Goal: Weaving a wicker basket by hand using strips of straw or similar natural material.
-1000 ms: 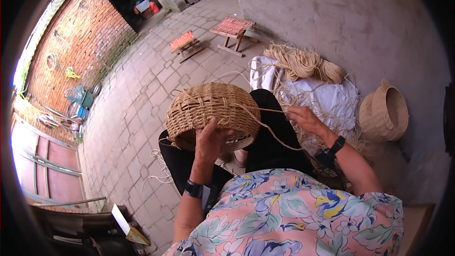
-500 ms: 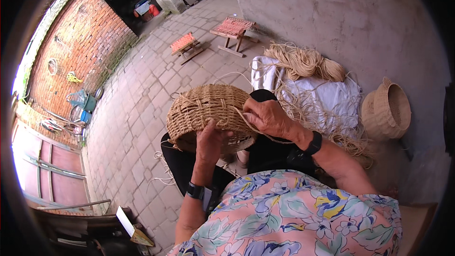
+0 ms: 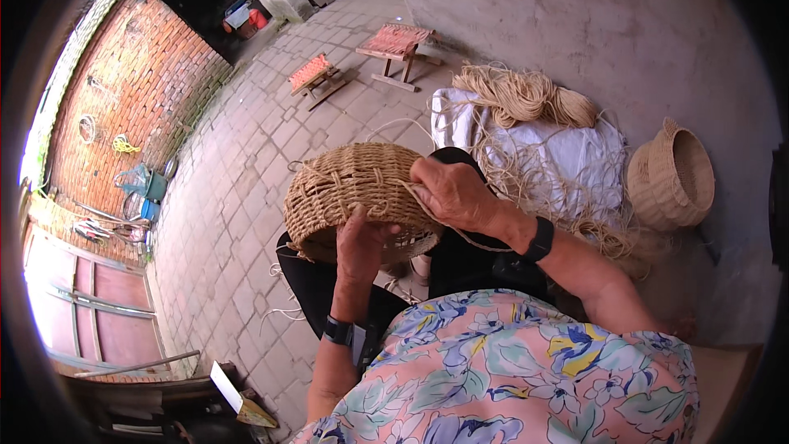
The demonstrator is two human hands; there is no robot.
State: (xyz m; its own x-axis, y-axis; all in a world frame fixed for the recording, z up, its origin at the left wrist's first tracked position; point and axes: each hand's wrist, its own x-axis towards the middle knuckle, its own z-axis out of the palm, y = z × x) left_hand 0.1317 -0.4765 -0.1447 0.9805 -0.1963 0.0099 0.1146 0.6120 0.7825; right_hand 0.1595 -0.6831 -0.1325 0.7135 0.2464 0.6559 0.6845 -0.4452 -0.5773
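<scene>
A woven straw-coloured basket (image 3: 349, 185) is tilted on its side above my knees, its opening toward me. Its near lower rim is gripped by my left hand (image 3: 360, 248), the thumb outside and some fingers reaching into the opening. At the basket's right side my right hand (image 3: 462, 195) is closed in a pinch on a thin cord (image 3: 426, 204), which runs against the weave. A tail of that cord trails below the right hand over my dark trouser leg. The right fingertips are partly hidden behind the hand.
To the right, a white cloth (image 3: 567, 160) lies under loose cords and a thick hank of cord (image 3: 526, 97). Beyond it stands a second woven basket (image 3: 670, 177) by the grey wall. Two low stools (image 3: 396, 41) with red woven seats stand ahead on the brick paving.
The view has shifted slightly. Both hands keep their hold on the basket and cord; the right hand is a little nearer the basket's side.
</scene>
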